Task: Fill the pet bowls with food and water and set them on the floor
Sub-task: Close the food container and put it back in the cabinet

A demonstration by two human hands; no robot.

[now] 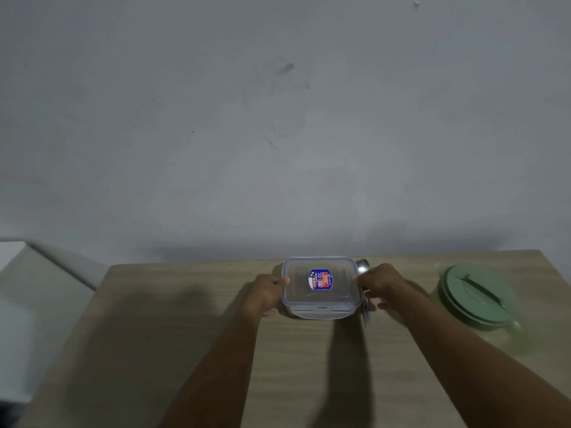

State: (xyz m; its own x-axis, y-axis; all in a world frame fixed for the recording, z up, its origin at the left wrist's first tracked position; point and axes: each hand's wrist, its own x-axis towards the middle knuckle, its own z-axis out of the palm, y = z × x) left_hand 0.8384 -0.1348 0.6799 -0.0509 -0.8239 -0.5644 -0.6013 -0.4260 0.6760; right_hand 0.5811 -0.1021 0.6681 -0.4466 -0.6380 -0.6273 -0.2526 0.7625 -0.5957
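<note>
A clear square food container [321, 296] with a blue-rimmed lid and a blue and red sticker stands on the wooden table [185, 350], near its far edge. Dark pet food shows faintly through the lid. My left hand [267, 293] grips the container's left side, fingers at the lid's edge. My right hand [381, 284] holds the right side, thumb on the lid's rim. A metal spoon [363, 268] lies beside the container on the right, partly hidden under my right hand. No pet bowl is in view.
A green jug with a lid [477, 296] sits at the table's right side. A grey wall [278, 118] rises directly behind the table. A pale surface [34, 288] lies to the left, beyond the table's edge.
</note>
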